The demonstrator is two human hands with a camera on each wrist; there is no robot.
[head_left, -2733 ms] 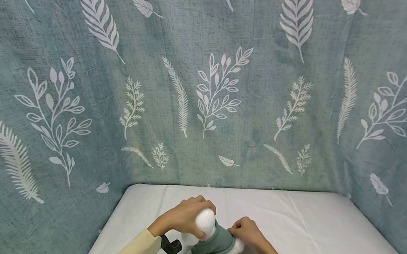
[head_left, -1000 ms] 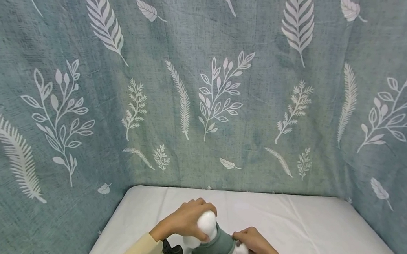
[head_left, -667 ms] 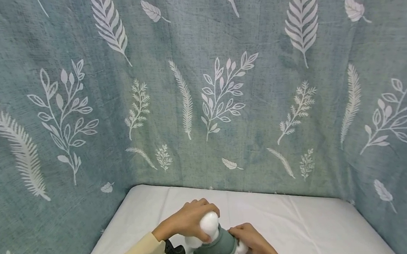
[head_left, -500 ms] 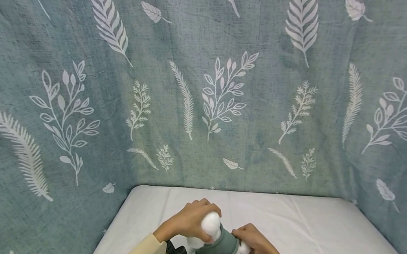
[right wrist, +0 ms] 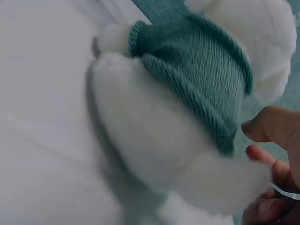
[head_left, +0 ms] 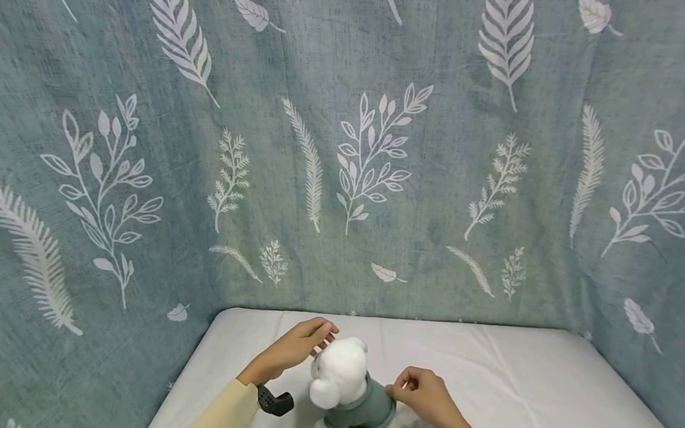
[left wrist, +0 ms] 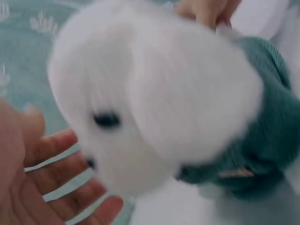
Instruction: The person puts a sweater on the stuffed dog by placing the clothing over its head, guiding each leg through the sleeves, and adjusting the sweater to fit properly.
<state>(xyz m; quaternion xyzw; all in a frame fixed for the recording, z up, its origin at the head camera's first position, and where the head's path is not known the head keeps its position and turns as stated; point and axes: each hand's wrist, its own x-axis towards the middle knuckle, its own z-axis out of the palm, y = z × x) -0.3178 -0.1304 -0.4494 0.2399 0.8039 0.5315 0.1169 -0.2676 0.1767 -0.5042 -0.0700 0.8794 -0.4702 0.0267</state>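
A white plush toy dog [head_left: 342, 366] in a green knitted sweater [head_left: 365, 408] sits on the white surface. In the left wrist view its floppy ear, dark eye and part of the nose show. My left hand [head_left: 295, 350] is off the head, at the muzzle side, with fingers spread and relaxed. At the sweater's rear hem is my right hand [head_left: 427, 394]. The right wrist view shows that thumb [right wrist: 269, 124] and forefinger apart just beside the hem, with nothing pinched between them. The other fingers of that hand bend near the toy's white tail end [right wrist: 225, 180].
The toy stands on a white padded surface [head_left: 478, 357] with rounded far corners. Green-blue fabric [head_left: 322, 262] with white leaf prints hangs behind it and along both sides. A black wrist strap device [head_left: 275, 401] sits on my left wrist.
My left hand has let go of the toy's head and moved away to the left, uncovering it. My right thumb and fingers have let go of the sweater's hem.
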